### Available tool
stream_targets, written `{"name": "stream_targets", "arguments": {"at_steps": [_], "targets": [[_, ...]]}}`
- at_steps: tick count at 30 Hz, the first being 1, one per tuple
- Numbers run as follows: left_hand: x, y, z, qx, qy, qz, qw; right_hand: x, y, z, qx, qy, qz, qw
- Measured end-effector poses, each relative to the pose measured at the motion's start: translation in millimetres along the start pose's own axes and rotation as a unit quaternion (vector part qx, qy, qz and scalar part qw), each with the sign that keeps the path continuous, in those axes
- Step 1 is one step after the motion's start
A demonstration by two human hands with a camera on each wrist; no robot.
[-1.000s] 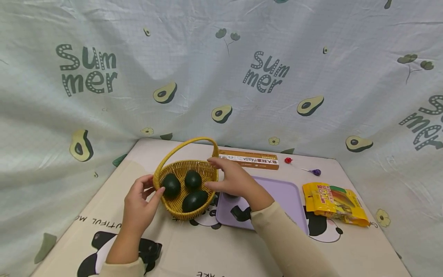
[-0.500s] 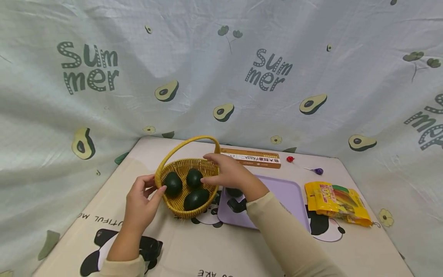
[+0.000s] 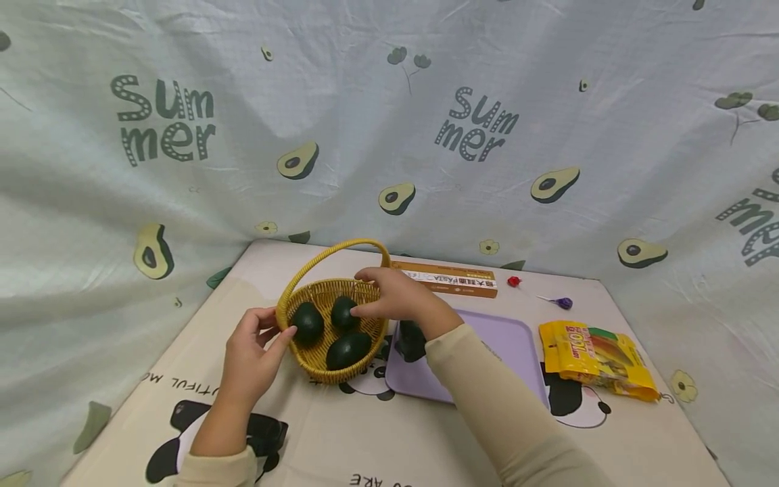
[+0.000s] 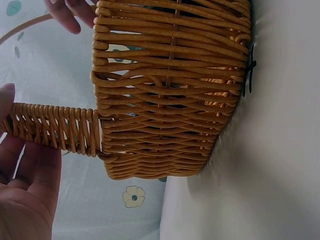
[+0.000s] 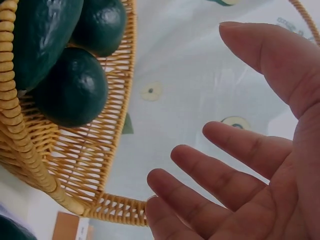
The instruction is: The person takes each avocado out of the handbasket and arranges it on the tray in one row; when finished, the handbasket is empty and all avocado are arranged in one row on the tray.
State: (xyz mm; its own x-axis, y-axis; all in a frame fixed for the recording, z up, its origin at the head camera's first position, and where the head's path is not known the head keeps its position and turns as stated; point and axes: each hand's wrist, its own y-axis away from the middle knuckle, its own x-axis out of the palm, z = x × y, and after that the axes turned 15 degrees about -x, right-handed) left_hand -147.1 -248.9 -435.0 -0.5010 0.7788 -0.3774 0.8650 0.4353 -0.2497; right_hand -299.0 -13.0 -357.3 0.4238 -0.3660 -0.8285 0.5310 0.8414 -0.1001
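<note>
The basket [image 3: 331, 331] is steadied at its rim by the left hand [image 3: 252, 355], fingers relaxed; the right hand [image 3: 395, 297], grip spread, hovers over the avocados [image 3: 343, 314].

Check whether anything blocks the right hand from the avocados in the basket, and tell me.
Nothing visible does. The right hand hovers open over the wicker basket, fingertips close to the middle avocado. The basket's handle arches behind the hand, not across its path. The left hand rests at the basket's left rim.
</note>
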Motion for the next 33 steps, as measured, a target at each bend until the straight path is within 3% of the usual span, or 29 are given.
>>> {"name": "stream_targets", "arguments": {"at_steps": [12, 21, 33], "targets": [[1.5, -0.1, 1.0, -0.008, -0.003, 0.004, 1.0000, 7, -13, -15, 0.012, -0.033, 0.024, 0.999], [0.5, -0.7, 1.8, -0.003, 0.033, 0.007, 0.9994, 12, -27, -15, 0.027, -0.046, 0.054, 0.997], [0.0, -1.1, 3.5, -0.002, 0.032, 0.008, 0.9994, 22, -40, -18, 0.035, -0.079, 0.082, 0.993]]}}
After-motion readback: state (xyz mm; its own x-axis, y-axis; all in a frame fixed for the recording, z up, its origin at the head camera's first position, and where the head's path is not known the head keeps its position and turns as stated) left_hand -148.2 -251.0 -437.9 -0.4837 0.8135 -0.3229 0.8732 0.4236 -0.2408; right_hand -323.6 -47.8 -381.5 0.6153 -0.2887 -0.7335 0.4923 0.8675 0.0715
